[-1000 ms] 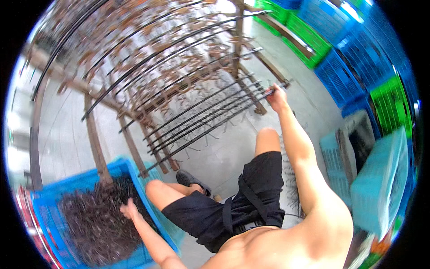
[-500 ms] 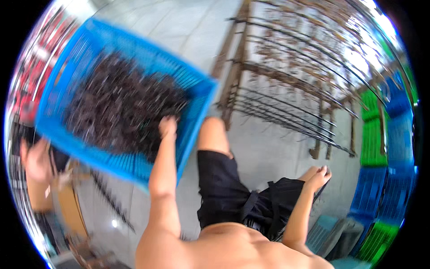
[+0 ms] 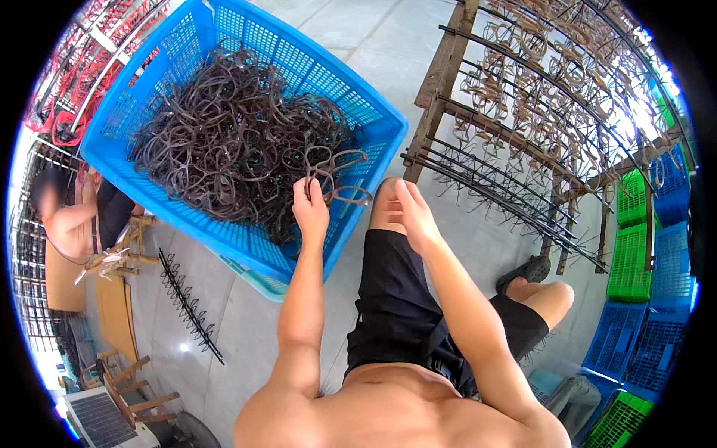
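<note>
A big blue plastic crate [image 3: 280,71] is heaped with dark brown, thin looped pieces [image 3: 231,142] that look like eyeglass frames. At the heap's near right side, my left hand [image 3: 310,209] pinches one dark eyeglass frame [image 3: 349,196], whose round loops stick out to the right over the crate's rim. My right hand [image 3: 412,216] is just right of that rim, above my knee. Its fingers are stretched and apart, with nothing visible in them and a small gap to the frame.
On the right stands a wooden rack [image 3: 432,104] with dark rods, many hung with similar frames. Blue and green crates [image 3: 626,276] are stacked beyond it. A hooked rod [image 3: 187,302] lies on the floor at left, near wooden stools [image 3: 131,392]. Another person [image 3: 71,216] sits at far left.
My left hand has come up from the heap with a frame. My right hand has swung from beside my far-right leg toward the crate. The view has shifted and sharpened.
</note>
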A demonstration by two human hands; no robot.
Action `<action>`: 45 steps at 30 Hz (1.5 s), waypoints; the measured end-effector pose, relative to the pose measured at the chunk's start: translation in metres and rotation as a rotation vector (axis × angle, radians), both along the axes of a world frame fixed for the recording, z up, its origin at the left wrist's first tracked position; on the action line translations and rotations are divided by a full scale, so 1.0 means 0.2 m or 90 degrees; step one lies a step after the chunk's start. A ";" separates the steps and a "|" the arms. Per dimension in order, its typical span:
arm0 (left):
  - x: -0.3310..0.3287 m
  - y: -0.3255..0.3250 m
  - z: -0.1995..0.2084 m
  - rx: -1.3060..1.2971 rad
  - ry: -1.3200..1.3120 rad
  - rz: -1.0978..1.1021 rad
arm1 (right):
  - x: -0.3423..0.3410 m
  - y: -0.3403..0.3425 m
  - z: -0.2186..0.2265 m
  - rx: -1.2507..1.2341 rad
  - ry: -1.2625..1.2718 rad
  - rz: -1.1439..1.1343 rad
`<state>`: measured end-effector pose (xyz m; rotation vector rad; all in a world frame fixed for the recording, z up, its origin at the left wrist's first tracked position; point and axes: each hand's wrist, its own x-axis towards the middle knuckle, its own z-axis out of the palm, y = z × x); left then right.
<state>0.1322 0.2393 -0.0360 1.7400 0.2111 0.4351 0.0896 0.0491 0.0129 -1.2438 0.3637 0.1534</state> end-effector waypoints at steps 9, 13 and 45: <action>-0.08 -0.08 0.03 -0.127 0.016 -0.120 | 0.11 0.05 -0.02 -0.104 0.048 0.213; 0.00 -0.05 0.01 -0.448 0.081 -0.124 | 0.03 -0.13 -0.27 -0.372 -0.327 0.080; -0.02 -0.03 0.36 -0.309 0.278 -0.375 | -1.19 -2.30 -0.15 -0.026 -0.224 -0.945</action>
